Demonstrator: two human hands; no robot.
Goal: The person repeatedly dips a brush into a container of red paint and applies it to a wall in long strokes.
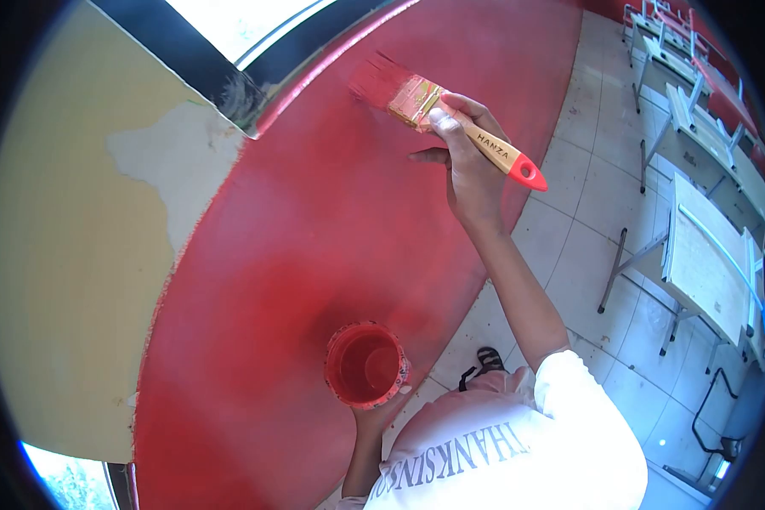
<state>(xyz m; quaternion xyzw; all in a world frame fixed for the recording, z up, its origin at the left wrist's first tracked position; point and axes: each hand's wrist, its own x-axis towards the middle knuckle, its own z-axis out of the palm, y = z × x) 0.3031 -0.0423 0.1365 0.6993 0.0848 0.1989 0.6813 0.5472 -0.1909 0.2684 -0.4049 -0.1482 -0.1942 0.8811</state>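
My right hand (467,157) grips a paintbrush (493,149) by its wooden handle, which has a red end and dark lettering. Its red-coated bristles rest against the red wall (357,195), close under the dark window frame. Lower down, my left hand (372,416) holds a small paint bucket (367,365) from below and the side. Most of that hand is hidden behind the bucket. Red paint coats the bucket's inside and rim, and its mouth faces up toward me.
A beige wall section (59,255) with a bare plaster patch meets the red at a rough edge. The dark window frame (178,42) runs along the top. To the right, desks (705,255) stand in a row on the tiled floor (569,229).
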